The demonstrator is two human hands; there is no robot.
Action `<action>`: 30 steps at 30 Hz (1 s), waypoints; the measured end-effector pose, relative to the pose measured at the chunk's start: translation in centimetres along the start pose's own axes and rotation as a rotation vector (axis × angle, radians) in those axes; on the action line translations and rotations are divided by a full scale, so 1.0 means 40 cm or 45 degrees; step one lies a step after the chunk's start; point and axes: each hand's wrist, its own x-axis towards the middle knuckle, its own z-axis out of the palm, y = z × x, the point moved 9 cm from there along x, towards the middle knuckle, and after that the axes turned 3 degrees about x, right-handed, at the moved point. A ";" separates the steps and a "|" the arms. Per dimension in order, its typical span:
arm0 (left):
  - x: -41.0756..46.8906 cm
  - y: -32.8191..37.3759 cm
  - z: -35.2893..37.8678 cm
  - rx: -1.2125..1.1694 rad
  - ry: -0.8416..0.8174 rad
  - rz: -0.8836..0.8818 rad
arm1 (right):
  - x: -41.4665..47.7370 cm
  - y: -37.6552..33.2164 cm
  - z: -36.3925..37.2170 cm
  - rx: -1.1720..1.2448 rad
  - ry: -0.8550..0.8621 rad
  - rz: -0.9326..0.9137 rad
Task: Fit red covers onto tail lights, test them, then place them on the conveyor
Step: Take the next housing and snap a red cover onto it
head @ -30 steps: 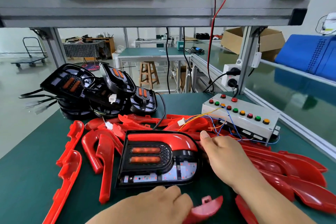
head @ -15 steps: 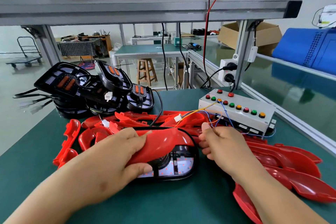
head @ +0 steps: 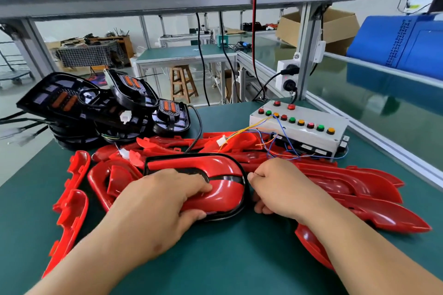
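The tail light lies flat on the green surface under a glossy, stiff, probably light red cover (slick, so best gripped at the rim), which the left hand clasps with fingers and thumb, while the right hand curls its fingers at the lamp's right edge, holding what I cannot tell.

The green tabletop carries a stack of black tail lights at its far left corner and a white button box at far right, with coloured wires trailing from it. Loose red covers lie strewn across the middle and down both sides; among them, at centre, sits one tail light already fitted in red
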 end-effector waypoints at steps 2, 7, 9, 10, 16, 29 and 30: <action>0.002 0.002 0.004 0.010 -0.001 -0.008 | 0.008 0.014 0.012 0.155 -0.020 0.054; 0.001 0.003 0.001 -0.008 0.020 0.036 | 0.013 0.021 0.016 0.274 -0.008 0.081; 0.000 0.005 0.002 -0.040 -0.002 0.054 | 0.011 0.018 0.013 0.261 -0.003 0.071; -0.002 0.008 0.003 -0.049 -0.009 0.061 | 0.010 0.017 0.012 0.248 -0.001 0.067; -0.009 0.019 0.002 -0.151 0.067 0.065 | 0.005 0.016 0.008 0.249 0.009 0.074; -0.011 0.013 0.017 -0.272 0.040 0.031 | 0.002 0.020 0.009 0.262 0.017 0.086; -0.012 0.009 0.017 -0.266 0.044 0.024 | 0.002 0.020 0.009 0.261 0.019 0.081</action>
